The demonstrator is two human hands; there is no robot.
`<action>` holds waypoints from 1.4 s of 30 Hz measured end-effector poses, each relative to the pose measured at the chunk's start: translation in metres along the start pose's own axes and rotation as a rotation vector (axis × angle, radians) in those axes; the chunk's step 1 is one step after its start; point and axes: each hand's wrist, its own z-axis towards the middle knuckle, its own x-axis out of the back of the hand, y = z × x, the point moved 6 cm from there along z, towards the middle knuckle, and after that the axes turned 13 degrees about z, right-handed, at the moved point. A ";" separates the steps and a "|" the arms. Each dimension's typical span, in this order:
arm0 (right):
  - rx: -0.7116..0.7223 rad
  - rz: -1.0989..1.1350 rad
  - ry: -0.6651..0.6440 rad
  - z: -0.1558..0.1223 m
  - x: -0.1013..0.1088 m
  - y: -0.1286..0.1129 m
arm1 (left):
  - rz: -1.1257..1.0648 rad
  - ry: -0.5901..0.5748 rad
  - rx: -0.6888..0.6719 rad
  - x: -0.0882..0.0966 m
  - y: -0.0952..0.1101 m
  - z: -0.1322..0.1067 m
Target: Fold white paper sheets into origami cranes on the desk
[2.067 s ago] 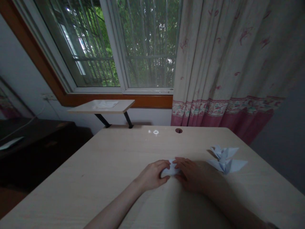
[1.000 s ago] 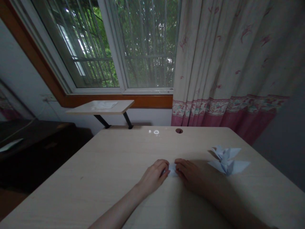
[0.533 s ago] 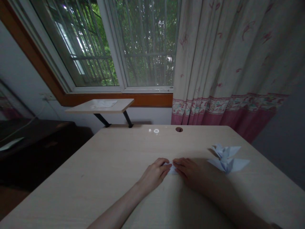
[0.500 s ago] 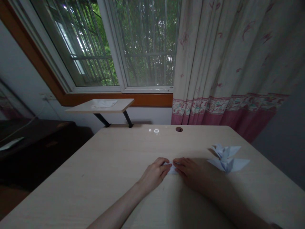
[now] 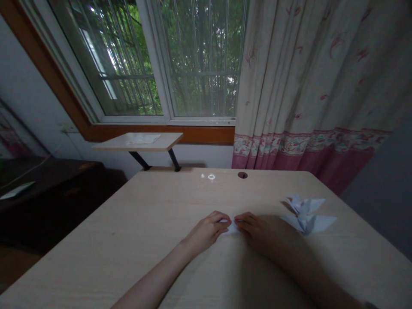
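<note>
White folded paper lay on the pale wood desk, small and mostly hidden, with our two hands closing on it from either side. Our left hand reached it from 7 o'clock and our right hand from 5 o'clock. Their fingertips gripped its two ends, holding it down against the desktop, and neither hand had let go. At 3 o'clock, well clear of our right hand, sat a pale blue origami bird. A round cable hole marked the desk's far edge at 12 o'clock. Beyond it, at 11 o'clock, stood a small wall shelf below the barred window. A pink-hemmed floral curtain hung at 1 o'clock, and a dark cabinet stood at 9 o'clock.
</note>
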 end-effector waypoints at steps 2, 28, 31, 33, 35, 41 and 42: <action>0.023 -0.048 -0.070 0.000 0.003 -0.006 | 0.016 -0.013 -0.015 0.001 0.001 0.000; 0.042 0.029 -0.148 0.006 0.019 -0.017 | 0.057 0.014 -0.039 0.005 0.006 -0.002; 0.014 0.077 -0.132 0.010 0.025 -0.022 | 0.061 0.006 -0.046 0.004 0.006 -0.003; -0.017 0.120 -0.107 0.012 0.028 -0.024 | 0.061 0.011 -0.044 0.004 0.006 -0.002; -0.035 0.160 -0.073 0.013 0.032 -0.027 | 0.057 0.017 -0.038 0.004 0.006 -0.002; -0.096 0.130 -0.123 0.017 0.043 -0.040 | 0.062 -0.006 -0.028 0.007 0.009 0.001; -0.104 0.116 -0.136 0.017 0.044 -0.041 | 0.063 -0.009 -0.029 0.008 0.010 0.001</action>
